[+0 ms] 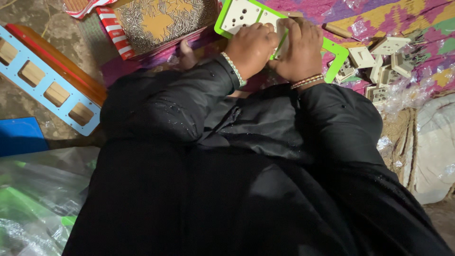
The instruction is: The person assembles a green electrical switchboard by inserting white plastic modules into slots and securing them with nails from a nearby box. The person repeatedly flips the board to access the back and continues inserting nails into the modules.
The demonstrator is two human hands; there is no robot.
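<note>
A cream plastic plate with holes sits in a bright green frame (237, 16) on my lap, near the top middle of the view. My left hand (251, 47) rests on the plate's right part with fingers curled over it. Close beside it, my right hand (301, 47) presses on the same piece at the frame's edge. Both wrists wear thin bracelets, and black sleeves cover my arms. What lies under the fingers is hidden.
A cardboard box of several small metal pins (161, 21) stands at the top left. Loose cream plastic parts (384, 61) lie on a colourful mat at the right. A blue and wood frame (47, 80) lies at left; clear plastic bags (33, 199) at bottom left.
</note>
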